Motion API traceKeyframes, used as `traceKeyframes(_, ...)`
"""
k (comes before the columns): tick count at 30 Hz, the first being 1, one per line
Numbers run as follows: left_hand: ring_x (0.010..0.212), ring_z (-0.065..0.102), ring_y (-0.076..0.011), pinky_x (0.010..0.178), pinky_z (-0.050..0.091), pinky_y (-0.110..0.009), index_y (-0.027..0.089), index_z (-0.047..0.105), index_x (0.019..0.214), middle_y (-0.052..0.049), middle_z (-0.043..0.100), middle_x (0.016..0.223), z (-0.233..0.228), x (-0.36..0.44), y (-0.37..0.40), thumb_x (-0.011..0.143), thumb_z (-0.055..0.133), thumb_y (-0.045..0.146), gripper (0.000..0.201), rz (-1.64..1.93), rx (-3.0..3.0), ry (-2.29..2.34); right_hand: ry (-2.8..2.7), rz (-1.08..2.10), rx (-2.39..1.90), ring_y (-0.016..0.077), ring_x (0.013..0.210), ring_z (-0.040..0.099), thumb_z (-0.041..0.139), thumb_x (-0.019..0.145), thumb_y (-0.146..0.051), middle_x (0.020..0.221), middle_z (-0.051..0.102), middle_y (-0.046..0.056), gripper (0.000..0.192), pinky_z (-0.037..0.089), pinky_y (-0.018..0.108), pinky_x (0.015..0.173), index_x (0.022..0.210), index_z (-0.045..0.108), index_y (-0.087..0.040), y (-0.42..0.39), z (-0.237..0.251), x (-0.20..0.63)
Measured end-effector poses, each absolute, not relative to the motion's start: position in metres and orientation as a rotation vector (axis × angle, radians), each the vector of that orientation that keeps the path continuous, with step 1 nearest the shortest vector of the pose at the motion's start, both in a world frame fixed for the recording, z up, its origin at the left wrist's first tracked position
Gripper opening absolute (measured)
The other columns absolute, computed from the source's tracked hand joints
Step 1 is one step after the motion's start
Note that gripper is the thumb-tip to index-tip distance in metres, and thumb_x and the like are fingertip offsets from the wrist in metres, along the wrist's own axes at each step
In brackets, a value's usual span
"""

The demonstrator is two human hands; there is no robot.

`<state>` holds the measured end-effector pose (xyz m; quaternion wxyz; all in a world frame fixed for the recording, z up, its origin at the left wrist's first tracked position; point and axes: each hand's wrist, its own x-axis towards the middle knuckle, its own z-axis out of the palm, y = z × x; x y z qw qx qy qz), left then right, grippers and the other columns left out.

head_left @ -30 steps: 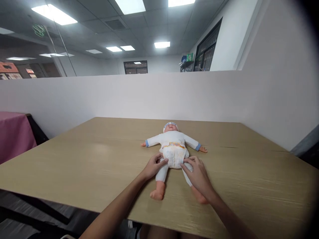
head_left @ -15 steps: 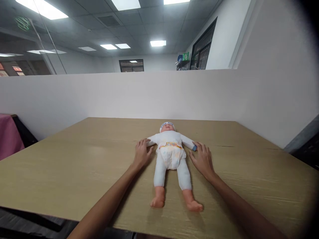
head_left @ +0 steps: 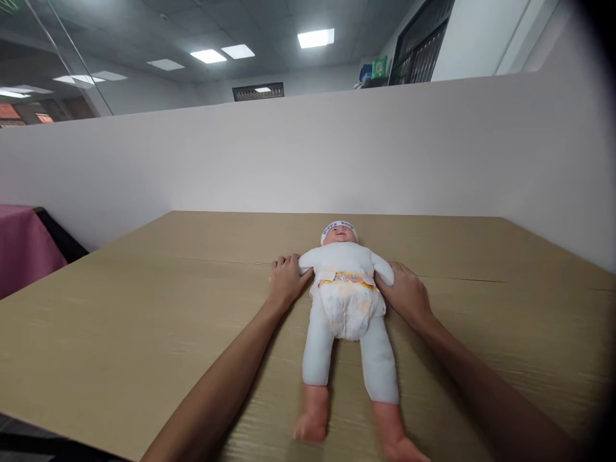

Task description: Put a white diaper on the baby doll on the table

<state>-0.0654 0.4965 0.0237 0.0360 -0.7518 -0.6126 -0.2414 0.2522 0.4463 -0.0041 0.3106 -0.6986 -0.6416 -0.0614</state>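
A baby doll lies on its back, its head toward the far side and its feet toward me. It has a white cloth body, a white headband with blue lettering, and a white diaper with an orange patterned waistband. My left hand is closed around the end of the doll's arm on the left, thumb on the near side. On the other side my right hand grips the opposite arm, its fingers partly hidden behind it. The doll's feet look blurred.
The doll lies on a wide tan table with a seam across it. A white partition rises behind. Pink cloth hangs over something dark at the far left.
Both hands have closed on the doll's arms, and the right arm is bent closer to its body. The doll appears larger, lower and farther right as the view shifts. Its feet have moved nearer me.
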Motion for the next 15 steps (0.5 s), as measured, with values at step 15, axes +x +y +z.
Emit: traceKeyframes(15, 0.096, 0.075, -0.0315, 0.075, 0.054, -0.035, 0.027, 0.056, 0.116, -0.008, 0.078, 0.110, 0.051, -0.085, 0.171, 0.081, 0.077, 0.046, 0.045, -1.400, -2.561, -2.301, -1.618, 0.585, -1.510, 0.0305, 0.092, 0.073, 0.065, 0.085, -0.050, 0.108, 0.082, 0.008, 0.046, 0.058, 0.036, 0.079, 0.123, 0.074, -0.026, 0.230, 0.052, 0.271)
